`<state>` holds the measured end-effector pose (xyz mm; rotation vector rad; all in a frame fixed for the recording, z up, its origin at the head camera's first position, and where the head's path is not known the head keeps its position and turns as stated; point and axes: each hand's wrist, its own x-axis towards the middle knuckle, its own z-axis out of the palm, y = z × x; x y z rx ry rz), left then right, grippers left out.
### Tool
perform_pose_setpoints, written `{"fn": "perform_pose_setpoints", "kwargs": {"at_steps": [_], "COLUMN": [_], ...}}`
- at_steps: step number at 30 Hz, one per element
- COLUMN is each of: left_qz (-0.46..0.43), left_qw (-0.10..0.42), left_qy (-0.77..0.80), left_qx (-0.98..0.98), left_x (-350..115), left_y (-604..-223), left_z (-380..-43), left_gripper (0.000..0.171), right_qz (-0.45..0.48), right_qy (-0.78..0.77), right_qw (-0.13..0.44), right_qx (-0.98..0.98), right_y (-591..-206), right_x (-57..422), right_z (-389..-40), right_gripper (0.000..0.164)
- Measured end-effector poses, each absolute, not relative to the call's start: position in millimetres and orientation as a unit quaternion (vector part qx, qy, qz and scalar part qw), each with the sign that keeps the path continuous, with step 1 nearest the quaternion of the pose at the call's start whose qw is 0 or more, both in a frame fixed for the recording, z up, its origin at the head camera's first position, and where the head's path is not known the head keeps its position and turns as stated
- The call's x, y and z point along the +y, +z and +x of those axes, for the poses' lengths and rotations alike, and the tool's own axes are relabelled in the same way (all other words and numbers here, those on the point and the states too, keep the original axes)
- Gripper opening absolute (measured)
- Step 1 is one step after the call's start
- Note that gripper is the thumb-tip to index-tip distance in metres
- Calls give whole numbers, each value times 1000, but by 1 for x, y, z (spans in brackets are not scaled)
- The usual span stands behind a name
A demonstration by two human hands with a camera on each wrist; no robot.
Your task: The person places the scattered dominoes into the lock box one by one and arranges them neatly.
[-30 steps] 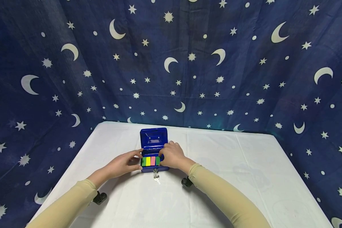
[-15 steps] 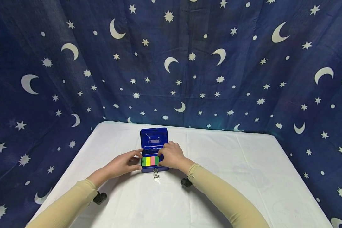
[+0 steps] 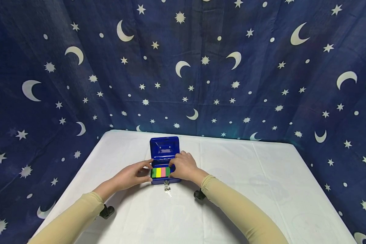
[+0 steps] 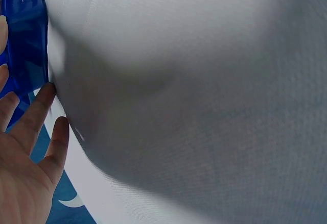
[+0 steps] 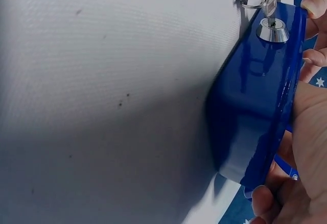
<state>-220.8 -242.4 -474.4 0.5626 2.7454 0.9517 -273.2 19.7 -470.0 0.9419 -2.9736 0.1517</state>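
A small blue metal cash box stands with its lid raised. Inside, green, yellow and pink blocks lie side by side in a row. My left hand holds the left end of the box, thumb at the front corner and index fingertip near the back. In the left wrist view its other fingers spread along the box's side. My right hand reaches over the right wall, pinching the rightmost green block; its fingertips are partly hidden. Keys hang from the front lock.
A white cloth covers the table around the box. Behind and at both sides hangs a dark blue curtain with moons and stars. Black camera mounts sit under both wrists.
The rightmost green block has shifted slightly left with my right fingertips, closing the gap beside the pink block. My left hand and the box have stayed in place.
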Motion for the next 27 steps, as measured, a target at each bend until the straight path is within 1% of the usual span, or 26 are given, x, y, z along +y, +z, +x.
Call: {"fn": "perform_pose_setpoints", "kwargs": {"at_steps": [7,13,21,27], "left_qz": [190,187,189,191], "left_qw": [93,94,90,90], "left_qy": [324,325,318,316], "left_qx": [922,922,925,925], "left_x": [-243,-243,-242,-243], "left_y": [-476,-477,-476,-476], "left_z": [-221,-221,-221,-221], "left_gripper": [43,45,45,45], "right_qz": [299,305,294,289], "right_qy": [84,126,170,198], "right_qw": [-10,-4,-9,-6], "right_qx": [-951,-944,-941,-937], "right_y": [-464,-451,-435,-428], "right_x": [25,38,72,106], "right_z": [-273,-273,-270,-264], "right_gripper": [43,45,46,43]}}
